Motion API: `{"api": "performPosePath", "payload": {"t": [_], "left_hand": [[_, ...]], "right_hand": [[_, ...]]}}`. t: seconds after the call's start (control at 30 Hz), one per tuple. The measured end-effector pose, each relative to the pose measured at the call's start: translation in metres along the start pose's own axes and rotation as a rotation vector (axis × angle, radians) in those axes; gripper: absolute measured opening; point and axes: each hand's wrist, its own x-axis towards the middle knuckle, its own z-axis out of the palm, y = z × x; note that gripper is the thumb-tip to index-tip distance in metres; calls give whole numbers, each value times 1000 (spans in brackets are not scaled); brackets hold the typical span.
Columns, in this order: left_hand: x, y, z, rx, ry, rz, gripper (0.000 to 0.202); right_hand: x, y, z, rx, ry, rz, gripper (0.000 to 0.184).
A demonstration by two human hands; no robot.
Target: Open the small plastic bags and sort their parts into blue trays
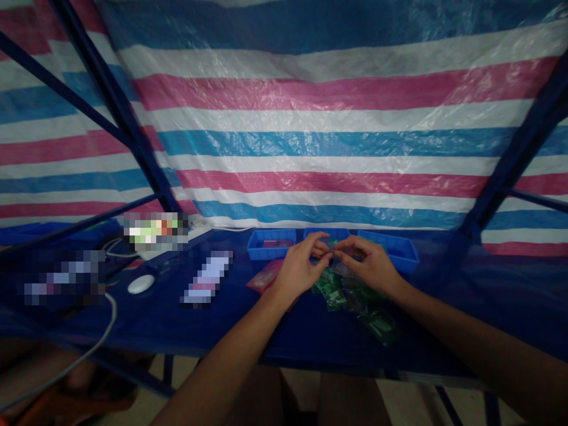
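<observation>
My left hand point(298, 266) and my right hand point(373, 263) meet fingertip to fingertip over the blue table. Both are closed in a pinch, and what lies between the fingers is too small and dim to make out. Just below them lie several clear plastic bags point(332, 294) with green contents; another green bag point(379, 325) is nearer the table's front edge. A pink bag point(262, 278) lies left of my left hand, partly hidden by it. Behind the hands stand a left blue tray point(254, 251), a middle blue tray point(317, 232) and a right blue tray point(412, 257).
A white oval object point(141, 284), perhaps a mouse, and a blurred-out phone-like rectangle point(207, 278) lie to the left. A white cable point(113, 313) hangs over the front edge. Blue frame poles point(128, 130) and a striped plastic sheet point(337, 142) enclose the table point(239, 322).
</observation>
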Motion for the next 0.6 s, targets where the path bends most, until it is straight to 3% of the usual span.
{"api": "performPosePath", "payload": {"t": [0.1, 0.27, 0.5, 0.6], "left_hand": [[-1, 3, -3, 118, 1, 0, 24], [-2, 6, -7, 120, -100, -76, 25], [1, 9, -6, 14, 30, -63, 26], [2, 9, -6, 5, 57, -92, 18]], "right_hand": [[-1, -4, -1, -54, 46, -43, 17], [-2, -12, -1, -131, 44, -115, 13], [-2, -22, -5, -158, -47, -243, 16], [-2, -22, -6, -155, -10, -222, 16]]}}
